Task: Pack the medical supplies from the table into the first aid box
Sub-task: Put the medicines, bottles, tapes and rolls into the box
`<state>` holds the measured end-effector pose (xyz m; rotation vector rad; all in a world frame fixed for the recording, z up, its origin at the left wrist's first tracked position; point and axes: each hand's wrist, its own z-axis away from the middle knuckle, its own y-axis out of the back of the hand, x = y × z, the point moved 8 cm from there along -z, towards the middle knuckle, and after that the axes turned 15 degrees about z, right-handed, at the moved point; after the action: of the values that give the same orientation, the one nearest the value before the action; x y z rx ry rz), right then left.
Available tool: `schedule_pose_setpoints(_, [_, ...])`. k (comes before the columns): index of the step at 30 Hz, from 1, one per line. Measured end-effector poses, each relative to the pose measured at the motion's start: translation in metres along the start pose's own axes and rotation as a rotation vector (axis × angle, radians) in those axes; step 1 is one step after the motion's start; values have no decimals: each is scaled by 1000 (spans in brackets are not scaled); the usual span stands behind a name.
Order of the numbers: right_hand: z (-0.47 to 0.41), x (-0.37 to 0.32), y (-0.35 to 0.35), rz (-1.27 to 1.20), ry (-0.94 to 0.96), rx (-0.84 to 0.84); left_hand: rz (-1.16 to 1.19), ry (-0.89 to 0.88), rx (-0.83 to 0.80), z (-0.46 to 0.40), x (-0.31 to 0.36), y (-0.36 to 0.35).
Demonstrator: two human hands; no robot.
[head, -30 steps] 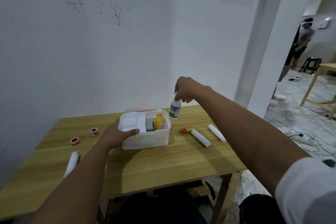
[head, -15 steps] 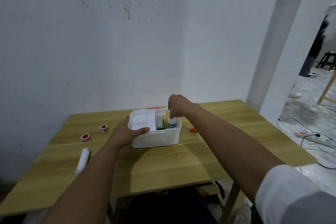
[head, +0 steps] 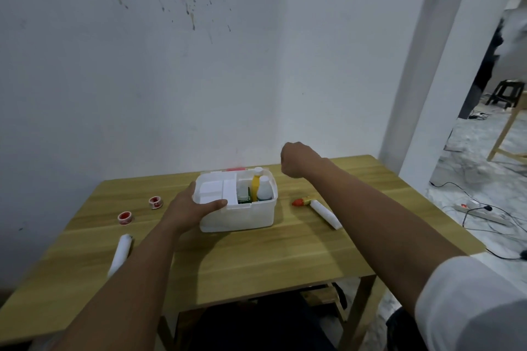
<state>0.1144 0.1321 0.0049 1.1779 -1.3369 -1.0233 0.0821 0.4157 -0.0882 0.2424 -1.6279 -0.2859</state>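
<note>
**Box half packed, rolls and tapes left on the table**

We look down on the wooden table [head: 256, 259], where the white first aid box [head: 239, 215] sits mid-table. Our left hand [head: 191, 208] clasps its near-left corner, thumb over the rim. Our right hand [head: 296, 159] hovers empty above the box's right side, fingers loosely curled. The white bottle [head: 264, 187] stands inside beside the yellow bottle [head: 255, 184]. We judge the white roll [head: 325, 213], right of the box, light and soft, best pinched mid-length. The tape rolls [head: 125, 217] at left look stiff, easy to pinch.
</note>
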Motion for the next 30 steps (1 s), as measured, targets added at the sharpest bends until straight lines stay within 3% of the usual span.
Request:
schedule_pose_setpoints(7, [11,10,-79,310,75,-298,32,11,-8,-1,1,-2])
schedule_pose_setpoints(11, [9,3,-93,413,117,-275,40,17,-11,0,-2,0])
schedule_pose_setpoints(17, [3,6,-100,380,121,-217,46,12,-14,-1,-1,-1])
schedule_pose_setpoints(19, [1,13,-96,265,84,-166,53,19,-7,-1,-2,0])
schedule_pose_setpoints(25, [-7,39,-28,-376,-100,161,57,11,1,0,-1,-1])
schedule_pose_setpoints(28, [-4,25,12,-674,-44,226,46,8,3,-1,-1,0])
schedule_pose_setpoints(30, [-2,4,30,-756,68,184,38,8,1,-1,-2,1])
